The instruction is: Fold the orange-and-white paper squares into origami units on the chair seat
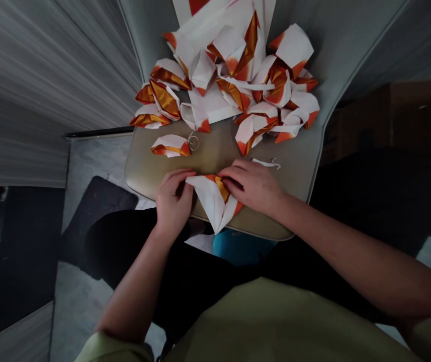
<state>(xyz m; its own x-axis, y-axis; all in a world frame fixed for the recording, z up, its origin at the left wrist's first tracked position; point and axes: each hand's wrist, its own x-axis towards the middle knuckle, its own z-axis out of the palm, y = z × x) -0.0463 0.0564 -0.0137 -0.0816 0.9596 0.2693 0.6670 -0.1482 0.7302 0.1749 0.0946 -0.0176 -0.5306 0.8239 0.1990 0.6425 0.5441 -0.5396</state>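
A partly folded sheet of paper (208, 197), white with gold and orange-red areas, lies at the front edge of the chair seat, its point toward me. My left hand (174, 193) pinches its left corner between thumb and fingers. On its right side my right hand (255, 185) grips the paper beside the gold patch, fingers bent. One finished-looking folded paper piece (170, 146) sits alone just beyond my left hand. Past my right hand lies a thin white paper strip (263, 163).
Several folded white, gold and red paper pieces (238, 93) are heaped at the back of the padded seat (143, 173), on and around flat paper sheets (219, 108). A curled strip (193, 142) lies near the left piece. Grey curtain (49, 75) hangs at left.
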